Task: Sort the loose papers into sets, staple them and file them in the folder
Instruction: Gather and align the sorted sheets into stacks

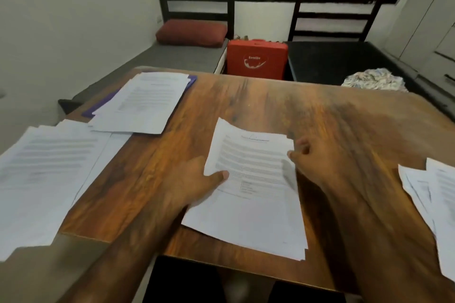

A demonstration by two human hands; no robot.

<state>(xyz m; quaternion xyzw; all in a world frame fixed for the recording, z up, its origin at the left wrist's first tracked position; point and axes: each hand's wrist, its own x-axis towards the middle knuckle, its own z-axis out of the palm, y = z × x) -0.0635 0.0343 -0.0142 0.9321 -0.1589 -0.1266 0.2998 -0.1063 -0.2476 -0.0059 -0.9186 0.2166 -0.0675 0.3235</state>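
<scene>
Left hand (194, 181) (thumb out) and right hand (320, 162), fingers curled, reach forward.

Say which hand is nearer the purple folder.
Left. The left hand holds the middle papers by their left edge, toward the purple folder; the right hand is at their right edge, farther off.

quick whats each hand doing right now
left hand: pinches the left edge of the top sheet, thumb on top.
right hand: fingers curled at that sheet's right edge; too blurred to tell whether it grips.
</scene>
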